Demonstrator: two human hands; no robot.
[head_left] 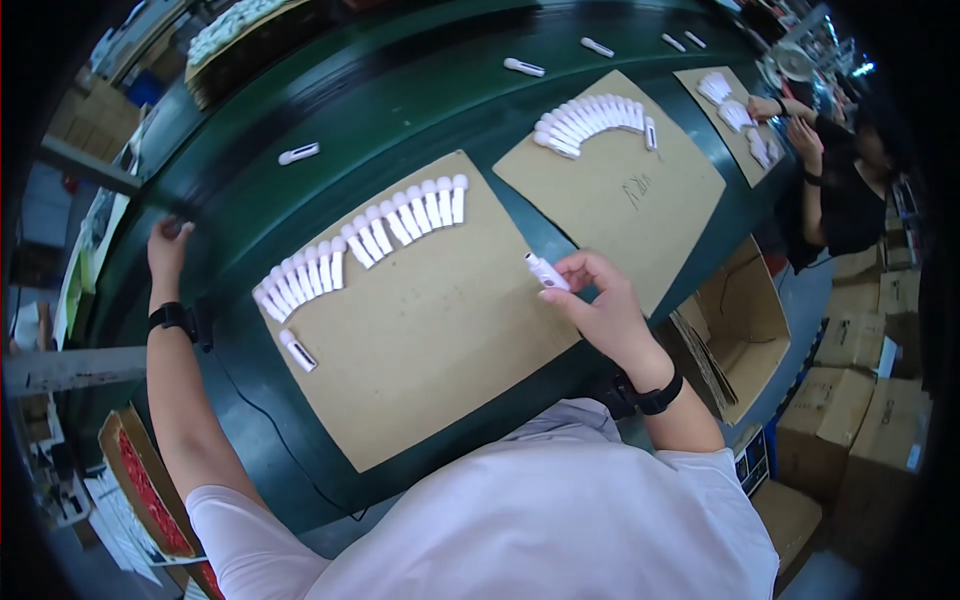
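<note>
My right hand (pixel 602 300) pinches a small pale pink tube (pixel 547 273) between thumb and fingers, above the right edge of a cardboard sheet (pixel 430 330). The tube tilts, and its narrow neck points up and left. My left hand (pixel 168 250) reaches far out over the green work surface, its fingers closed around something dark and blurred. On the sheet, several pale pink round-headed sticks (pixel 408 215) lie side by side in a curved row. A single stick (pixel 297 350) with a dark strip lies apart below the row's left end.
Another cardboard sheet (pixel 650 215) with a fan of similar sticks (pixel 590 122) lies to the right. Loose sticks (pixel 299 153) are scattered on the green surface (pixel 380 110). A co-worker (pixel 840 185) works at the far right. An open carton (pixel 750 340) stands below the right edge.
</note>
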